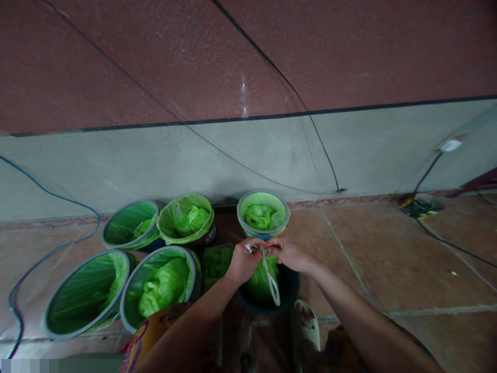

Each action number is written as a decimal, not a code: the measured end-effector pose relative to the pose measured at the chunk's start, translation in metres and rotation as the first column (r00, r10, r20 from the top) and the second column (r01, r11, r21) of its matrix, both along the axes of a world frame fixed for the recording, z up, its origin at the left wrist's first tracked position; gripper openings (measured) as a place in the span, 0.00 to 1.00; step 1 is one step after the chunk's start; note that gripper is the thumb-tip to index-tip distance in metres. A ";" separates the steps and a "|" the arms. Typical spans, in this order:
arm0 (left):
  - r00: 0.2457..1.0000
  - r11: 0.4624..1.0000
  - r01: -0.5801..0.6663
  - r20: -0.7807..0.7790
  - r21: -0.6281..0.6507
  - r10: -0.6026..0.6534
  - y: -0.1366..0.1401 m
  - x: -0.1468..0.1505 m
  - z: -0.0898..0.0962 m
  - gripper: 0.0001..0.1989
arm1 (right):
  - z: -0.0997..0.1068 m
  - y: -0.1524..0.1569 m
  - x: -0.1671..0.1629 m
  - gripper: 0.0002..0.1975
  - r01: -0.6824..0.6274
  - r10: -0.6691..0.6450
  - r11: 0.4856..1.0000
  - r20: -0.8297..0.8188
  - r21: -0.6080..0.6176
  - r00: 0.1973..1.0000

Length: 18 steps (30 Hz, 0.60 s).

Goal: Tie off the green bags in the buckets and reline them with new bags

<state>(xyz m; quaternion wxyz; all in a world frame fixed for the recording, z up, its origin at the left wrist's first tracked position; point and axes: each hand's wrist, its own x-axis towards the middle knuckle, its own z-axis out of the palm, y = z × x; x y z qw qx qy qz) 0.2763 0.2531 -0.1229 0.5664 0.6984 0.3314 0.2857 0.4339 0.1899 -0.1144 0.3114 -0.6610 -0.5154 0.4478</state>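
Observation:
Over a dark bin near my feet, both hands meet at the gathered top of a green plastic bag. My left hand is closed on the bag's neck, with a bit of white string showing by its fingers. Close beside it, my right hand pinches the same gathered top. A white drawstring loop hangs down from between the hands over the bag. Exactly which fingers grip the string is hard to make out.
Several bins with green liners stand to the left, including a grey-rimmed bin. Another lined bin is just beyond my hands by the wall. A blue cable snakes along the left; a black cord crosses the right floor. A slipper shows below.

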 end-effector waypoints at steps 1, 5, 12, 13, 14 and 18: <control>1.000 1.000 -0.022 0.018 -0.001 0.022 -0.002 0.001 0.000 0.07 | 0.001 0.000 -0.003 0.10 0.002 -0.005 0.999 -0.066 -0.047 0.998; 0.993 0.995 -0.090 0.078 -0.053 0.094 -0.004 0.002 -0.001 0.10 | 0.012 -0.001 -0.011 0.13 0.030 -0.081 0.984 -0.288 -0.178 0.954; 0.993 0.987 -0.077 0.076 -0.141 0.088 0.001 0.001 -0.001 0.13 | 0.011 -0.002 -0.011 0.10 0.145 -0.161 0.985 -0.196 -0.095 0.967; 0.994 0.986 -0.061 0.079 -0.154 0.074 0.000 0.001 -0.001 0.13 | 0.007 -0.002 -0.010 0.10 0.143 -0.151 0.988 -0.156 -0.057 0.976; 0.995 0.986 -0.045 0.082 -0.162 0.059 0.000 0.001 0.000 0.13 | 0.004 -0.001 -0.010 0.11 0.129 -0.130 0.992 -0.113 -0.016 0.985; 1.000 0.990 0.012 0.005 -0.138 -0.011 0.002 -0.001 0.001 0.11 | 0.000 -0.001 -0.007 0.11 0.038 -0.049 0.997 0.169 0.071 0.984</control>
